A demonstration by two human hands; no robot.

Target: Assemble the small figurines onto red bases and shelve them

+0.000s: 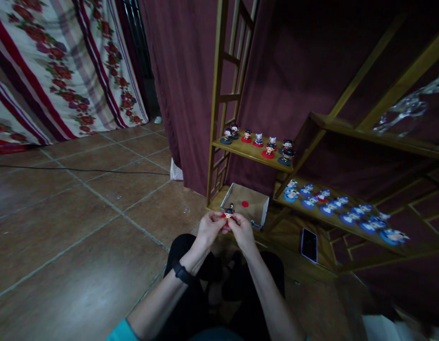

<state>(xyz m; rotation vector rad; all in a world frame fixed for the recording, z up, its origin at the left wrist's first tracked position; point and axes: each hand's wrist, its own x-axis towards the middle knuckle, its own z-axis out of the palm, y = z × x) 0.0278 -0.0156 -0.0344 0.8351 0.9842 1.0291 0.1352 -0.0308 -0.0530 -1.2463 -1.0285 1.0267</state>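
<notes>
Centrally, low in the head view: left hand and right hand brought together, fingers and thumbs of both closed on one small figurine, dark hair on top, red lower down. The figurine is held above the knees, at the near edge of an open shallow box. A red disc lies flat inside the box. Black band around the left wrist.

Box sits on the lowest level of a wooden rack. Above it, a short shelf carrying dark-haired and pale-headed figurines on red or dark bases. To the right, a lower shelf with a double row of mostly blue figurines; beneath that, a phone lying flat, screen dark. Tiled floor off left; flowered cloth hanging beyond it.
</notes>
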